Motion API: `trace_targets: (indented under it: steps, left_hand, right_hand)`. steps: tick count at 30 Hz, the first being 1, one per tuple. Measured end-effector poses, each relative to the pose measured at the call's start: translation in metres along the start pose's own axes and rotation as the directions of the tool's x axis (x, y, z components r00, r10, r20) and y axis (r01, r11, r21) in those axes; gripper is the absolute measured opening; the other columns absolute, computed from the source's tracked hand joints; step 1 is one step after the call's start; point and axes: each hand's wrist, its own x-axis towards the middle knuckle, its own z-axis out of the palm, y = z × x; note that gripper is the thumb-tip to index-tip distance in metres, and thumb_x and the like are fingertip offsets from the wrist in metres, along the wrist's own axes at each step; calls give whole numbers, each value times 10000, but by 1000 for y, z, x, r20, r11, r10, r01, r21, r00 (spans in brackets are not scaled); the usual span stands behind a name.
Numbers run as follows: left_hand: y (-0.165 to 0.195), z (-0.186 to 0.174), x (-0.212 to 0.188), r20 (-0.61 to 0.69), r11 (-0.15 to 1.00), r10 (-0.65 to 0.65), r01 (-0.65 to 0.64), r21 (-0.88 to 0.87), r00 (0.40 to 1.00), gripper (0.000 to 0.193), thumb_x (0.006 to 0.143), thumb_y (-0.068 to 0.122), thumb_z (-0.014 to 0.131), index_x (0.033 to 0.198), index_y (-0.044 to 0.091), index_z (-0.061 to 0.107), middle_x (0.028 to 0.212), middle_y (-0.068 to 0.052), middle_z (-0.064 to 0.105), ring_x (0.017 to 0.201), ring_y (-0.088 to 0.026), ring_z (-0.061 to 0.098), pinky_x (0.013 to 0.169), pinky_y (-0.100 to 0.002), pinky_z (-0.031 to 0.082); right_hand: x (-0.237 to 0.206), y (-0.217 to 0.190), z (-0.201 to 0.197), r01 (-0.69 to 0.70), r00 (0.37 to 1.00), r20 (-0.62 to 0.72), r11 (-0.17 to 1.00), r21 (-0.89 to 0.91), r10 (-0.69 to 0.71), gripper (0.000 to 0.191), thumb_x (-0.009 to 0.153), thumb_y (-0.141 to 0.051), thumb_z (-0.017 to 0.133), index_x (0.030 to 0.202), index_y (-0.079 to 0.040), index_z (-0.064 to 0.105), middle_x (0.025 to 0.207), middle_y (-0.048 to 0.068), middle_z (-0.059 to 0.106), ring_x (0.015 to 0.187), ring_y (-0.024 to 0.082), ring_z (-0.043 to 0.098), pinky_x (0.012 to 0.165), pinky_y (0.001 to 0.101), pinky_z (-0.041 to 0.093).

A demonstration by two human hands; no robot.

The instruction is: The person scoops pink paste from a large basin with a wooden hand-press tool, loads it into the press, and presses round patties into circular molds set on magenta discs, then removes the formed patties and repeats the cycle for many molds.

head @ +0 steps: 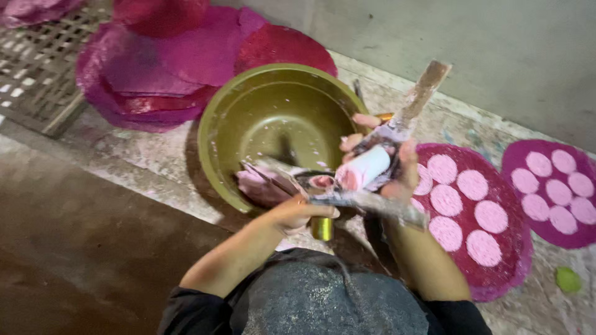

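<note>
My left hand (299,211) grips a flat metal blade (372,203) smeared with pink paste, over the near rim of an olive-green bowl (248,118). A second smeared blade (273,175) points into the bowl beside it. My right hand (392,169) holds a pale pink cylinder of paste (365,167) together with a wooden-handled tool (423,93) that angles up to the right. The two hands are close together, and the blade touches the cylinder's end.
At my right lies a round magenta mat (513,205) with several pale pink discs, and another such mat (518,164) lies beyond it. Stacked magenta mats (155,68) sit behind the bowl by a lattice rack (34,74). A small green lump (567,279) rests at the right.
</note>
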Motion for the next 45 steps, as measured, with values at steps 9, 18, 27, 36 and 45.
trace_targets:
  steps: [9,18,27,36,45]
  left_hand:
    - [48,72,-6,290,294,166,-328,897,942,404,809,281,833,1132,117,652,983,-35,713,918,-174,711,827,-366,577]
    - [-39,104,89,691,307,137,-694,652,710,637,775,237,846,1310,92,533,1139,-35,677,1062,-162,657,933,-357,552]
    - [12,157,222,471,943,240,-88,-322,849,641,854,138,739,1447,108,499,1360,2,693,1320,-162,613,1188,-364,444]
    - [-2,168,304,-48,593,400,-299,-748,915,304,998,408,651,869,166,520,738,41,482,725,-137,507,852,-398,489]
    - [12,157,297,-89,648,392,-343,-680,916,289,963,387,661,825,198,491,695,60,442,691,-132,478,766,-376,479]
  right_hand:
    - [-83,-90,-1,564,809,540,44,-825,-232,461,933,-249,689,1339,-167,485,1197,251,660,1028,410,706,948,514,621]
    - [-148,-83,-30,149,977,150,-20,-989,-150,648,1053,-488,456,1503,-21,446,1556,258,505,1447,473,502,1223,537,385]
    - [-190,-196,-172,-705,709,-262,645,-295,654,855,1086,-620,156,1266,54,652,847,68,689,741,167,636,642,320,516]
    - [-140,-178,-221,-861,472,-803,-6,-509,364,871,1045,-664,256,894,73,695,688,113,673,624,206,689,615,346,587]
    - [-133,-145,-224,-746,650,-710,51,-664,273,776,1030,-631,317,863,43,664,598,83,595,552,185,625,560,373,523]
